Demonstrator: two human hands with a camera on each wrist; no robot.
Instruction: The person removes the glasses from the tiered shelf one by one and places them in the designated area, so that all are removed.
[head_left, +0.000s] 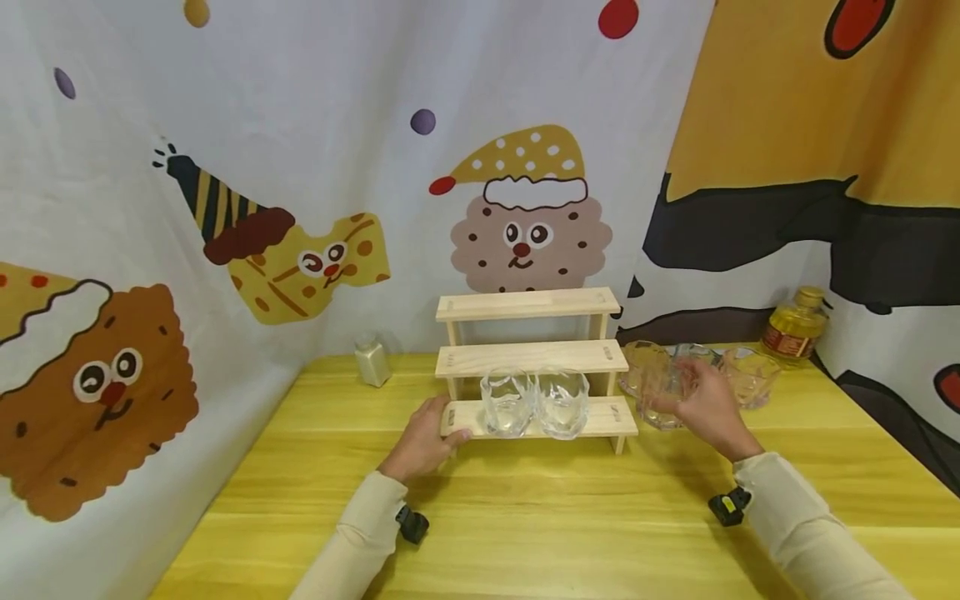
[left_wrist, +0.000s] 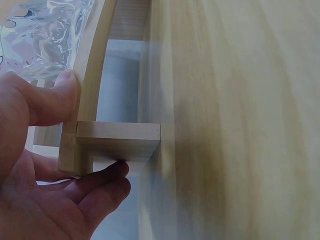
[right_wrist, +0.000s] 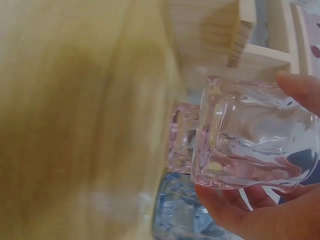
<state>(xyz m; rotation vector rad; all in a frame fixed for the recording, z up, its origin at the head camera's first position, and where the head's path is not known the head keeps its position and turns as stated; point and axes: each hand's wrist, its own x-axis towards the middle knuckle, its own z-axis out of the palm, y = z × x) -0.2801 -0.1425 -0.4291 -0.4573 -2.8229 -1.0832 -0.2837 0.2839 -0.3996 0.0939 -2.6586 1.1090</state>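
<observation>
A three-tier wooden display rack (head_left: 531, 358) stands on the table. My left hand (head_left: 423, 437) grips the left end of its lowest shelf. In the left wrist view the thumb lies along the shelf board (left_wrist: 90, 95), with the fingers curled around the end by the leg. Two clear glasses (head_left: 507, 406) (head_left: 562, 406) stand side by side on that shelf. Right of the rack, my right hand (head_left: 708, 408) holds a pale pink glass (right_wrist: 250, 135) between thumb and fingers. Behind it are another pink glass (right_wrist: 182, 135) and a blue glass (right_wrist: 182, 207).
Another pinkish glass (head_left: 752, 379) stands right of my right hand. A bottle of yellow oil (head_left: 795, 329) is at the back right corner. Left of the rack stands a small jar (head_left: 372, 362) of pale contents. A printed curtain (head_left: 360, 125) hangs behind the table (head_left: 525, 517).
</observation>
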